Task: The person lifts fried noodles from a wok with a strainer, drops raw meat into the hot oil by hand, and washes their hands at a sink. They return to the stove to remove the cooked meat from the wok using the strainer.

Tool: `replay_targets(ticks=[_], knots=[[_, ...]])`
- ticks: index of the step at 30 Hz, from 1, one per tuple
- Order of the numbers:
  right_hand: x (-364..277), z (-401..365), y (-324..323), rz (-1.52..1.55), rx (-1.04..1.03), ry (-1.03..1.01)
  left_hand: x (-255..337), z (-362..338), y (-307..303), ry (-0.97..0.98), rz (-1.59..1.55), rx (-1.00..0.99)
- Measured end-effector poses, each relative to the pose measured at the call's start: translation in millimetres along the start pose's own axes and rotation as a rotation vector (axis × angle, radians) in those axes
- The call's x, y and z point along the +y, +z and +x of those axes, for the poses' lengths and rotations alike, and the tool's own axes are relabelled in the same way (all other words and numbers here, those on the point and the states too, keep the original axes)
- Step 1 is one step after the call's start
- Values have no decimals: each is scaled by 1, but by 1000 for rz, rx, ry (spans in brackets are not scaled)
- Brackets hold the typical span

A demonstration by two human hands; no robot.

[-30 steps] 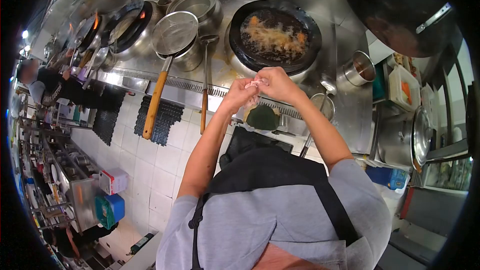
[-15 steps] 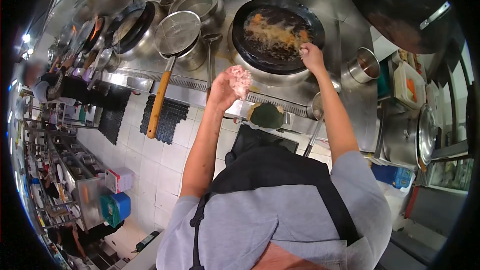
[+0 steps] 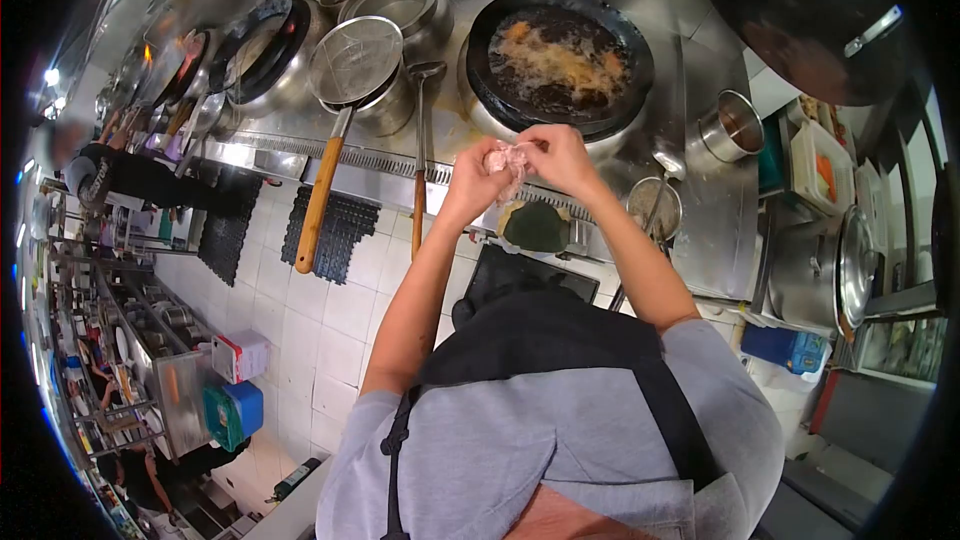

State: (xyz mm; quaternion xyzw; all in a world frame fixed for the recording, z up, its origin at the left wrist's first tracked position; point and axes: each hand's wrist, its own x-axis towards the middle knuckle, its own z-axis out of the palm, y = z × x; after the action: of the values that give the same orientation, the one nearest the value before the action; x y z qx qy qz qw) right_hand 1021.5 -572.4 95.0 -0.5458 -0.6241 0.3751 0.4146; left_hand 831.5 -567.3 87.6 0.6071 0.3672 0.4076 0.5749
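My left hand (image 3: 472, 182) is closed around a clump of pale pink raw meat (image 3: 510, 164), which looks wet and coated. At the clump's right side, the fingers of my right hand (image 3: 564, 158) pinch its edge. Both hands meet just in front of a black wok (image 3: 484, 90) of dark bubbling oil. In the oil float golden-orange frying pieces (image 3: 550, 65) amid pale foam. Below the hands, a dark green pad (image 3: 537, 228) lies at the front of the stove.
A wire strainer (image 3: 356, 60) rests on a pot to the left, its wooden handle jutting past the stove edge. Beside it lies a long-handled ladle (image 3: 421, 130). At right stand a steel pot (image 3: 732, 126) and a ladle in a round strainer (image 3: 655, 208). A person (image 3: 120, 170) works far left.
My right hand has come back from the wok's right edge to the meat in my left hand. My left hand has shifted slightly right.
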Motion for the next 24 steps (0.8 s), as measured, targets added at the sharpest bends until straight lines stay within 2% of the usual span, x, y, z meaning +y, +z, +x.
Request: replay_targets(ticks=[1, 2, 4, 6, 9, 10, 13, 16, 19, 20, 23, 24], knots=[[1, 1, 0, 58, 20, 75, 0, -1, -2, -1, -23, 34], [3, -2, -6, 256, -22, 133, 0, -2, -6, -24, -75, 41], [4, -6, -2, 325, -93, 95, 0, -5, -14, -75, -181, 54], [4, -11, 8, 413, -120, 14, -7, -3, -15, -60, -142, 36], [9, -9, 19, 251, -140, 113, -5, -2, -12, -39, -150, 30], [-11, -12, 16, 275, -150, 183, -4, -3, -11, -34, -163, 30], [-35, -15, 3, -201, -22, -2, -8, -4, -16, -51, -238, -11], [-18, -3, -6, 53, -17, 38, -6, -7, -17, -205, -411, 15], [-36, 2, -22, 642, 78, 54, -7, -7, -20, -264, -695, 121], [-40, 4, -30, 792, 26, 51, -8, -7, -21, -270, -750, 90], [-56, 1, -27, 988, -143, 147, -8, -8, -22, -280, -885, -2], [-40, 5, -22, 943, -229, 74, -7, -8, -19, -274, -910, -27]])
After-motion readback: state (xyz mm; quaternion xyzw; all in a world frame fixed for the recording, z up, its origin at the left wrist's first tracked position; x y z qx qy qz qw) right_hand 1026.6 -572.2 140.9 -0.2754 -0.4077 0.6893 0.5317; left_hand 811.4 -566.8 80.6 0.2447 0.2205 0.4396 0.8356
